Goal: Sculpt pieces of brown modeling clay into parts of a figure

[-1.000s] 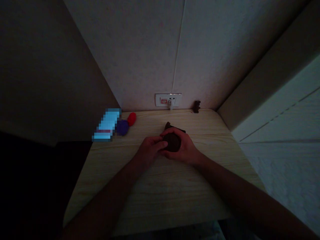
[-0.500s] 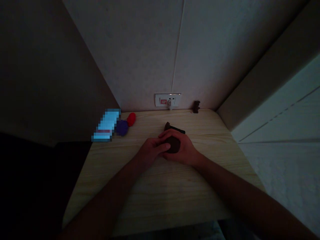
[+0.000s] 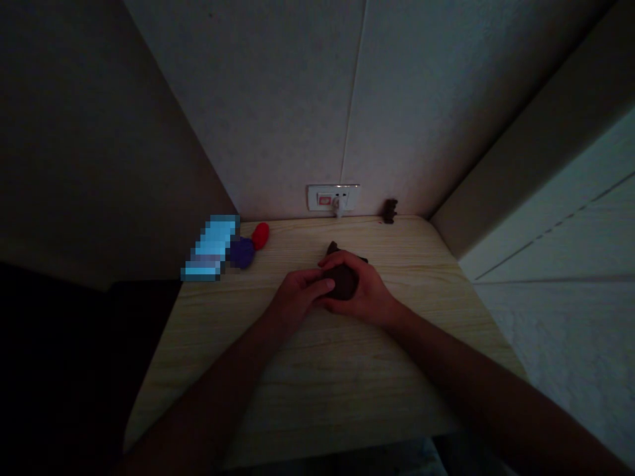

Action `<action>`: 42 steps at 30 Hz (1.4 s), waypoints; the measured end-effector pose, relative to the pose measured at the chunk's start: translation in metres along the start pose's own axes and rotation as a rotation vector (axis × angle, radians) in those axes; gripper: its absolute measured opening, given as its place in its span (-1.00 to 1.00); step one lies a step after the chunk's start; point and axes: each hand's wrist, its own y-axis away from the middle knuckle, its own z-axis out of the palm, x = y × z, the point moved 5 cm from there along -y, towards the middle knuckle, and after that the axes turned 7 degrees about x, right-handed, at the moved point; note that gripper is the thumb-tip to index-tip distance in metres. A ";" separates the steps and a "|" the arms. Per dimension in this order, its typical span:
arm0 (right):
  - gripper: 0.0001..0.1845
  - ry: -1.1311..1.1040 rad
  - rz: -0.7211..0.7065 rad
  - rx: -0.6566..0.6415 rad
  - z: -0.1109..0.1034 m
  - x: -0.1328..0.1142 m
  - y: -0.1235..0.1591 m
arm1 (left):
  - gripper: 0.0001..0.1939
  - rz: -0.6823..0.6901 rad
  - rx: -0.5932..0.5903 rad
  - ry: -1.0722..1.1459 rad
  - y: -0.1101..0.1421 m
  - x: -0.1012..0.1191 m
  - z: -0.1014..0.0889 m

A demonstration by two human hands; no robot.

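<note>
Both hands meet over the middle of the wooden tabletop around a dark brown, flattened round lump [image 3: 343, 283] that looks like modelling clay. My left hand [image 3: 296, 295] presses its thumb on the lump's left side, its other fingers partly hidden. My right hand [image 3: 373, 292] curls round the far, right and near sides. Just beyond the fingers lies a dark object with a brown end [image 3: 332, 248] and a thin black part, mostly covered by my right hand.
On the wooden table [image 3: 317, 390], a blue-purple lump [image 3: 243, 253] and a red lump [image 3: 260, 235] lie at the back left beside a pixelated, lit phone-like screen [image 3: 211, 246]. A small dark brown figure [image 3: 389, 211] stands at the back right. A socket [image 3: 325, 198] sits on the wall.
Both hands and the brown lump have shifted very slightly away from me, covering more of the dark object behind. The grip stays much the same.
</note>
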 end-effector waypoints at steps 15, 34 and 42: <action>-0.61 -0.005 -0.100 -0.030 0.004 -0.008 -0.001 | -0.71 -0.024 -0.081 -0.132 -0.003 -0.010 -0.007; -0.36 -0.080 0.027 -0.050 0.004 -0.001 0.002 | -0.79 -0.028 -0.005 0.011 0.000 -0.003 0.000; -0.56 0.010 -0.110 -0.045 0.005 -0.012 -0.001 | -0.73 -0.025 -0.042 -0.046 -0.003 -0.009 -0.003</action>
